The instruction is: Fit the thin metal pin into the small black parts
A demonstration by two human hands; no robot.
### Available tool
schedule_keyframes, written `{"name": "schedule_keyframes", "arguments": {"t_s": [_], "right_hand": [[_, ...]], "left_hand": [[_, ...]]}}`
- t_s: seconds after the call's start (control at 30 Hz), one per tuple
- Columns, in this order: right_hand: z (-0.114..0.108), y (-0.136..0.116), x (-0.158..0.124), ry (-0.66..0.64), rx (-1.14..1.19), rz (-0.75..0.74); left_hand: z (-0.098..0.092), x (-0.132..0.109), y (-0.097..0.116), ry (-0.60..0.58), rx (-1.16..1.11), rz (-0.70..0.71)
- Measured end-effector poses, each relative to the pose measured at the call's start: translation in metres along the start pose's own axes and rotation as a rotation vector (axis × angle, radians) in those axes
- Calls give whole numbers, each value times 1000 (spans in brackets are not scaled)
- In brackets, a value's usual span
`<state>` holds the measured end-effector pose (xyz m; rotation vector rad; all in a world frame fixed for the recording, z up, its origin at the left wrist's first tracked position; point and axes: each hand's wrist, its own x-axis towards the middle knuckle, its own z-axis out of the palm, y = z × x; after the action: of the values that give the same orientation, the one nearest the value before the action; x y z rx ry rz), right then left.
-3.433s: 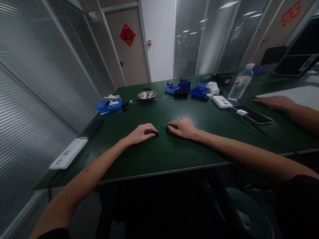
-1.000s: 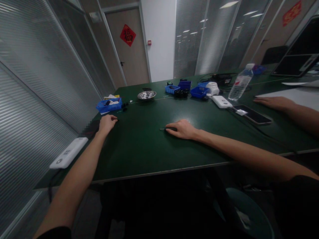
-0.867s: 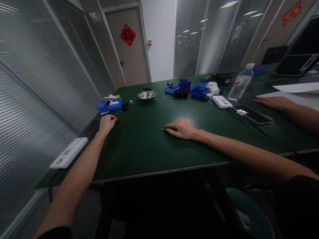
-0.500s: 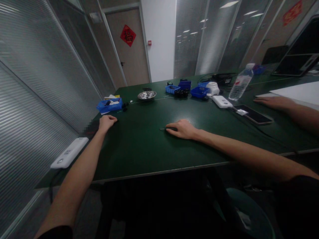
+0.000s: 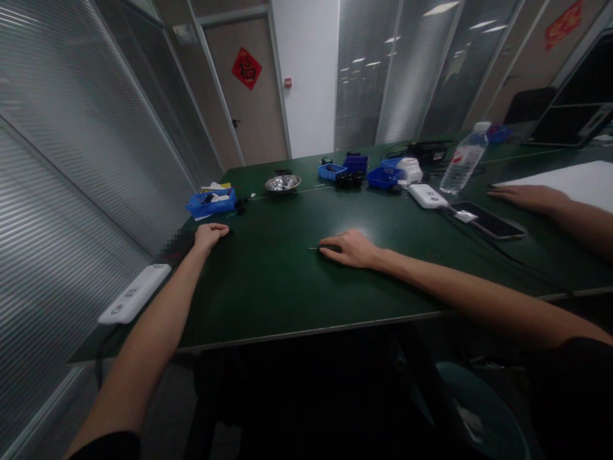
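Observation:
My right hand (image 5: 352,248) rests on the green table (image 5: 268,294), its fingers wrapped round a screwdriver (image 5: 330,248) with a dark handle. The thin metal shaft points left, lying close to the tabletop. Over the table's left part, my left hand (image 5: 211,235) is closed in a pinch. A small dark piece (image 5: 230,231) shows at its fingertips, too small to name. Beyond that hand stands a blue bin (image 5: 211,203) with mixed items in it, and a few small black parts (image 5: 241,207) lie beside the bin.
A metal bowl (image 5: 283,185) sits farther back, near several blue trays (image 5: 383,177). On the right are a water bottle (image 5: 463,160), a white power bank (image 5: 427,196), a phone (image 5: 491,219) and another person's hand (image 5: 531,197). A second power bank (image 5: 136,294) lies at the left edge.
My left hand has moved slightly to the right, still pinching the small dark piece. The right hand and screwdriver have stayed in place.

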<state>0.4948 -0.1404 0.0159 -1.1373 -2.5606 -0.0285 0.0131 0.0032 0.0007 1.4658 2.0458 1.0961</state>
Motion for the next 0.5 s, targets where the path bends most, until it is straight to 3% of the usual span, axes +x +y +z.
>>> {"name": "schedule_keyframes", "arguments": {"t_s": [0.13, 0.3, 0.5], "right_hand": [[1, 1, 0, 10, -1, -9], [1, 1, 0, 8, 9, -16], [0, 0, -1, 38, 51, -84]], "left_hand": [[5, -11, 11, -90, 35, 98], [18, -44, 38, -220, 187, 519], [48, -108, 78, -576, 18, 880]]}}
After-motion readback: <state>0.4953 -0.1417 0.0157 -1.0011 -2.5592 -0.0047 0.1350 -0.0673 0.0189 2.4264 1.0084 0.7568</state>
